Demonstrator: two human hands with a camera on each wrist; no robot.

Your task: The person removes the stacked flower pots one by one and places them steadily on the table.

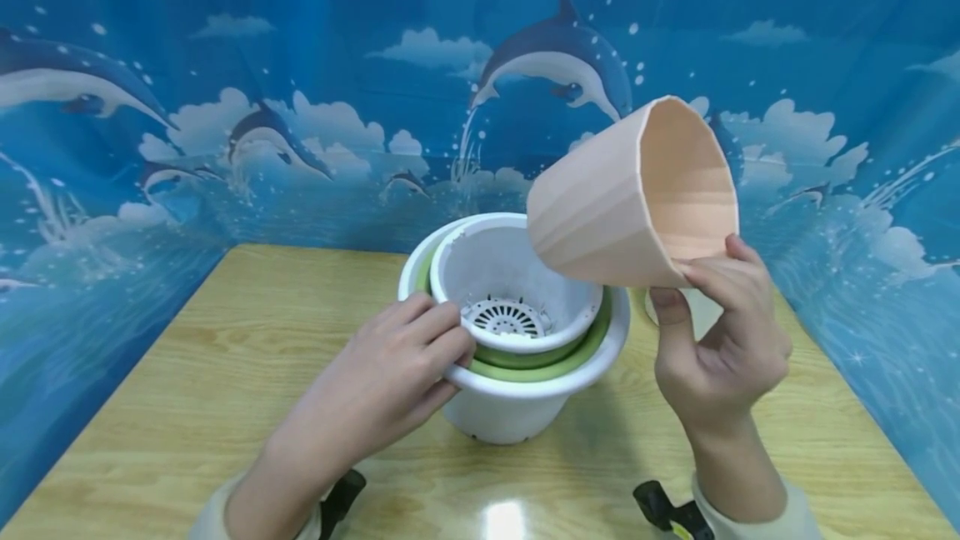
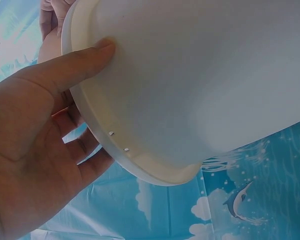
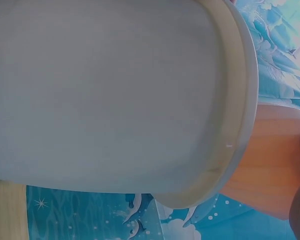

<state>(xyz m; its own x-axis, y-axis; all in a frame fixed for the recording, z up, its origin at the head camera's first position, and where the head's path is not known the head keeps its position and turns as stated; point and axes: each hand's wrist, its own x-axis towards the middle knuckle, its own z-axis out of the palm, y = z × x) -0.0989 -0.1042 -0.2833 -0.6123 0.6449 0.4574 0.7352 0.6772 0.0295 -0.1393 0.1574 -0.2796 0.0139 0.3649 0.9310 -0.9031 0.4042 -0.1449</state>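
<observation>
My right hand (image 1: 723, 336) pinches the rim of a peach flower pot (image 1: 592, 194) between thumb and fingers. This pot is tilted, its mouth facing right, in the air over the right side of a stack of nested pots. Outermost in the stack is a large white pot (image 1: 506, 415); a green pot (image 1: 536, 373) and a smaller white pot (image 1: 517, 265) with a slotted bottom sit inside it. My left hand (image 1: 408, 352) grips the stack's near left rim. In the left wrist view, the left thumb (image 2: 85, 62) presses the outer wall below the rim.
The stack stands upright on a wood-grain table (image 1: 292, 315). A pale object (image 1: 701, 311) shows partly behind the right hand. Blue curtains (image 1: 360, 40) with dolphins hang at the back and sides. Black straps with mounts (image 1: 671, 511) are on both wrists.
</observation>
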